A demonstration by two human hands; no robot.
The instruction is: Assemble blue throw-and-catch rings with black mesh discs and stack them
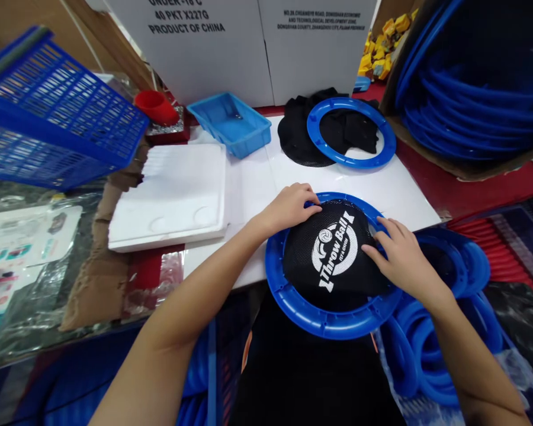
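Note:
A blue plastic ring (320,322) lies at the near edge of the white table top (395,192), partly over the edge. A black mesh net (333,254) printed "Throw Ball" in white is spread over the ring. My left hand (288,207) presses its curled fingers on the net's far left edge at the ring's rim. My right hand (402,260) lies on the net's right edge, fingers pressed down against the rim. Neither hand lifts anything.
A second blue ring (350,163) lies on black nets (295,139) at the back. A small blue tray (231,121), a white foam slab (173,195), a red cup (155,106), a blue basket (48,112), stacked rings (453,355) at right, and a box of rings (475,100).

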